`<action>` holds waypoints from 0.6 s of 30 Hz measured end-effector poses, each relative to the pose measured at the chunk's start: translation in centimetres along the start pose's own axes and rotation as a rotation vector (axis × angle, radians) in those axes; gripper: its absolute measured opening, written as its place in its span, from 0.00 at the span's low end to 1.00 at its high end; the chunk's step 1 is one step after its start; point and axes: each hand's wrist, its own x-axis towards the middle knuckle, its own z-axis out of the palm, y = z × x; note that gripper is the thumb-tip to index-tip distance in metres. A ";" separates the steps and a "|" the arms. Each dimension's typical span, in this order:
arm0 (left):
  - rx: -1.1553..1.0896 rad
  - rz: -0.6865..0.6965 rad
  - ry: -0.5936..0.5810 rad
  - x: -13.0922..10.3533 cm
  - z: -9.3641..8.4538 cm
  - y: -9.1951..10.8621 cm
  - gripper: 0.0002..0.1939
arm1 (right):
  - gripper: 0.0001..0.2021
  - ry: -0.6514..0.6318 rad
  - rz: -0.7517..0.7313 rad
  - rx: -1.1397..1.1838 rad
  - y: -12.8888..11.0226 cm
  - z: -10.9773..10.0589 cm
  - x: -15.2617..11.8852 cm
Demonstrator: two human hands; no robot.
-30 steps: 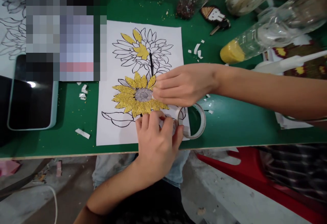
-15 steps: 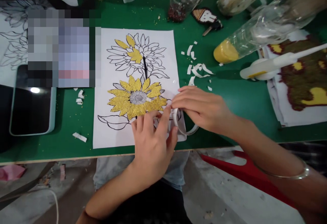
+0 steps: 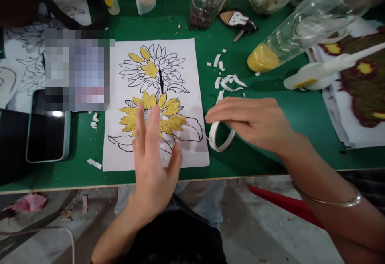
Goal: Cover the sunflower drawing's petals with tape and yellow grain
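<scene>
My left hand (image 3: pixel 155 163) is open over the lower part of a sunflower drawing (image 3: pixel 177 155), fingers apart, its fingertips covering part of the flower's grey centre. Yellow glittery grains coat the lower flower's petals, and a few petals of the upper flower are yellow too. Just off the sheet's right edge, my right hand (image 3: pixel 249 121) is closed on a thin ring of white tape (image 3: pixel 221 148), which looks like a nearly used-up roll. The fingers hide the top of that ring.
White paper scraps (image 3: pixel 230 82) lie right of the sheet. Beyond are a key (image 3: pixel 238 35), a clear bottle with yellow grains (image 3: pixel 263 57), another with dark grains (image 3: pixel 201 17) and a white glue bottle (image 3: pixel 315 74). A phone (image 3: pixel 48 131) lies at left; finished pictures (image 3: pixel 361 75) at right.
My left hand has moved left and up from the tape, its fingers spreading over the flower. My right hand has drawn the tape ring slightly right, off the sheet.
</scene>
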 end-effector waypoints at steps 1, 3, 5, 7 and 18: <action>0.038 0.000 0.009 0.4 -0.2 -0.1 0.30 | 0.16 -0.002 0.013 0.033 0.0 -0.3 0.2; 0.133 0.030 0.012 1.3 -0.6 -0.6 0.19 | 0.16 -0.037 0.041 0.094 0.3 -0.9 0.5; 0.229 0.091 0.009 2.3 -1.0 -1.1 0.12 | 0.17 -0.150 0.066 0.100 0.8 -1.6 0.6; 0.306 0.157 -0.064 3.4 -1.4 -1.8 0.09 | 0.18 -0.312 0.072 0.045 1.4 -2.2 0.6; 0.357 0.297 -0.371 7.5 -2.2 -3.2 0.14 | 0.19 -0.244 0.049 -0.147 0.0 -0.5 3.3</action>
